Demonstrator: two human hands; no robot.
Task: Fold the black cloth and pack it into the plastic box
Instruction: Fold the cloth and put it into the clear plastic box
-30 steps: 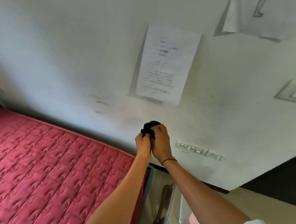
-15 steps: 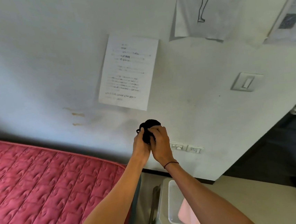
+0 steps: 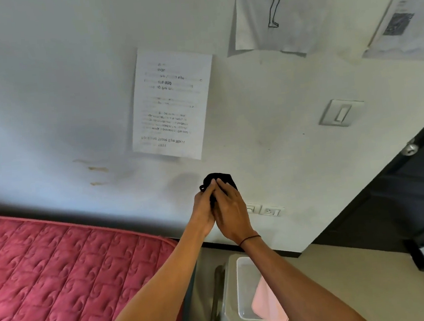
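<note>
The black cloth [image 3: 218, 180] is bunched into a small wad, held up in front of the white wall at arm's length. My left hand [image 3: 204, 210] and my right hand [image 3: 230, 210] are pressed together around it, and only its top shows above my fingers. The clear plastic box [image 3: 243, 286] sits low at the bottom centre on a metal stool [image 3: 228, 314], under my right forearm. A pink cloth [image 3: 267, 302] lies inside the box.
A red quilted mattress [image 3: 49, 279] fills the lower left. Paper sheets [image 3: 171, 102] hang on the wall, with a light switch [image 3: 340, 115] and sockets [image 3: 269, 210]. A dark door [image 3: 403, 198] stands at the right.
The view has swung to the right, bringing the box and door more into sight. My right hand's fingers have spread flatter over the cloth. Both hands still hold it together.
</note>
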